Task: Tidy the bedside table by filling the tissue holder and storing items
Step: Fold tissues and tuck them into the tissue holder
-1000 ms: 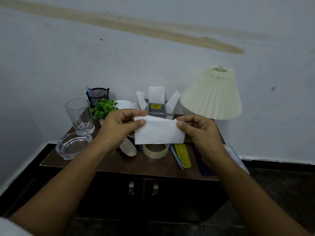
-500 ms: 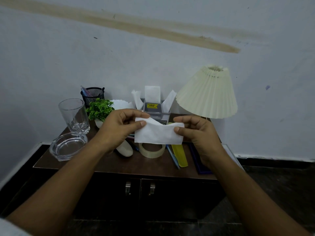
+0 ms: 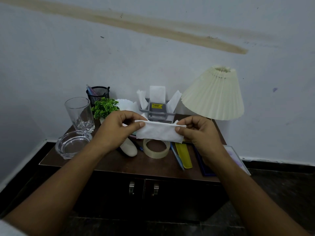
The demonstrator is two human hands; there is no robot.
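Note:
A white tissue (image 3: 159, 132) is stretched between my two hands above the brown bedside table (image 3: 136, 162). My left hand (image 3: 117, 131) pinches its left end and my right hand (image 3: 197, 133) pinches its right end; the sheet is folded into a narrow band. Behind it, at the back of the table, stands the grey tissue holder (image 3: 156, 110) with a yellow label. Three folded tissues (image 3: 157, 93) stick up out of it.
A tall glass (image 3: 79, 114), a glass ashtray (image 3: 72, 144), a black mesh pen cup (image 3: 98, 94) and a small green plant (image 3: 104, 107) stand left. A tape roll (image 3: 156, 149), blue pen (image 3: 177, 157), yellow strip (image 3: 184, 155), cream object (image 3: 129, 148), picture frames (image 3: 231, 155), pleated lamp (image 3: 213, 94).
The tissue has been folded down from a wider sheet into a narrower band between my hands. Both hands keep their hold on its ends.

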